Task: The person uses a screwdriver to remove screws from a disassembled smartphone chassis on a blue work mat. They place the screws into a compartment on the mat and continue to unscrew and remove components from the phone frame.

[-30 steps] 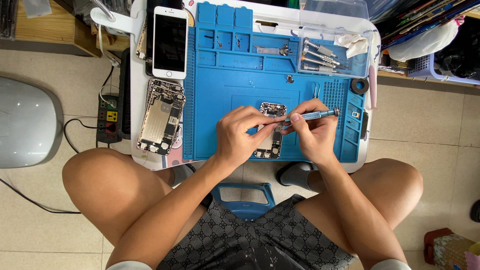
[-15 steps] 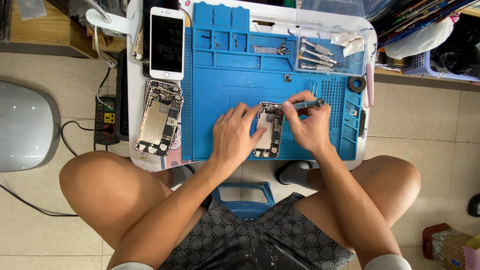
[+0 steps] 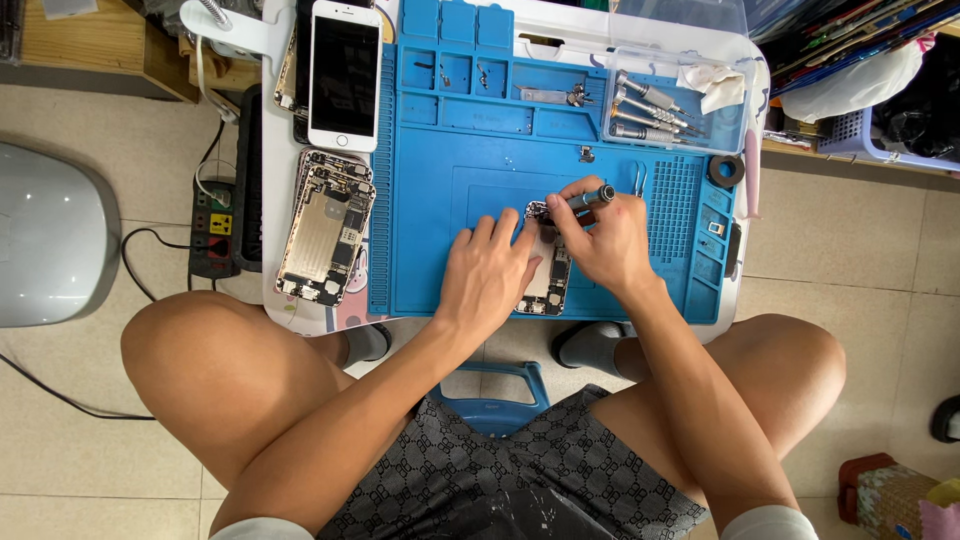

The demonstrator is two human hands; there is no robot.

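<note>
Two hands work on the open phone (image 3: 548, 280) on the blue mat (image 3: 480, 190). Right hand (image 3: 610, 240) fingers grip the screwdriver (image 3: 590, 197), now tipped up. Left hand (image 3: 490, 275) lies flat, fingers open, holding the phone down.

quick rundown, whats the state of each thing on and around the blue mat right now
left hand: flat, pressing down on the opened phone
right hand: gripping the screwdriver
screwdriver: held, tip down at the phone's top end
opened phone: on the blue mat, insides exposed
second opened phone: left of the mat, untouched
white phone: screen dark
spare screwdrivers: lying in tray
</note>
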